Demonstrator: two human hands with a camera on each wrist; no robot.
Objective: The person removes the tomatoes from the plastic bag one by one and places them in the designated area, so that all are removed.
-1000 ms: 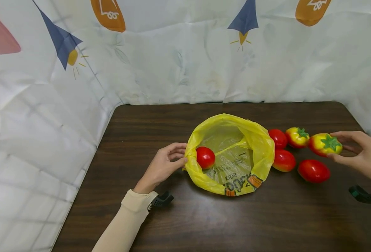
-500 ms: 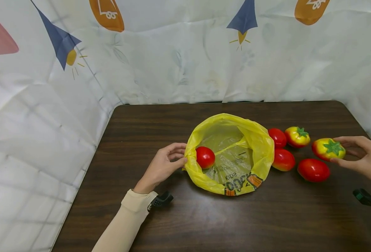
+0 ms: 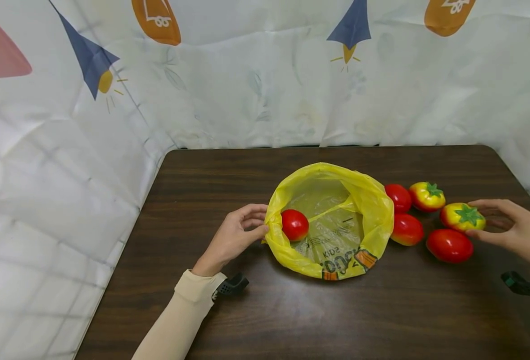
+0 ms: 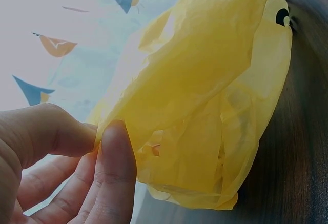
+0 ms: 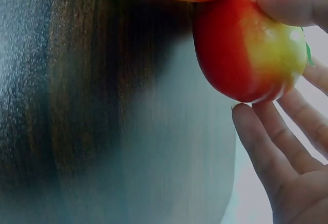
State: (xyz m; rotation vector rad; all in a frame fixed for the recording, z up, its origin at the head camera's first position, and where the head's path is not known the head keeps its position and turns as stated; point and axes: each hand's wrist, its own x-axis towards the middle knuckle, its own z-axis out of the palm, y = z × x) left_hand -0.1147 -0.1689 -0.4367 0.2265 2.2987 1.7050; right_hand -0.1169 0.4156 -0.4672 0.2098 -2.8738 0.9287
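In the left wrist view, my left hand (image 4: 66, 167) pinches the rim of a yellow plastic bag (image 4: 195, 90) between thumb and fingers. The bag (image 3: 379, 220) stands with its mouth wide, and inside, by its left wall, lies one glossy red toy tomato (image 3: 295, 225). At the right, my right hand (image 3: 514, 225) holds a yellow-and-red toy tomato (image 3: 463, 217) with a green star-shaped top. The right wrist view shows my thumb (image 5: 289, 1) on one side of that tomato (image 5: 251, 49) and fingertips on the opposite side. It sits right behind a red toy tomato (image 3: 449, 245).
Between the bag and my right hand lie two more red toy tomatoes, one at the back (image 3: 398, 198) and one nearer (image 3: 407, 229). Beside them is another yellow-and-red one (image 3: 427, 196). The dark wooden table (image 3: 210, 180) meets a white printed curtain (image 3: 255, 90) behind.
My right hand, with the yellow-and-red tomato, first shifts right and nearer, then left, ending close behind the red tomato. My left hand keeps its place at the bag's rim.
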